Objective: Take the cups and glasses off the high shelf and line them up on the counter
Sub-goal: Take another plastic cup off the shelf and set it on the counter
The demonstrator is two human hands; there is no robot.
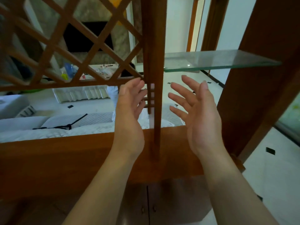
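Note:
Both hands are raised in front of a wooden room divider. My left hand [129,109] is open, palm turned right, fingers near the vertical wooden post [154,46]. My right hand [197,114] is open with fingers spread, palm facing left, below a bare glass shelf [219,60]. Neither hand holds anything. The wooden counter top [65,158] runs under both wrists. No cups or glasses show in this view.
A wooden lattice panel [73,46] fills the upper left. A thick wooden side panel [259,95] stands at the right. Cabinet doors [147,205] sit below the counter. Behind the divider lie a white sofa [48,125] and a tiled floor.

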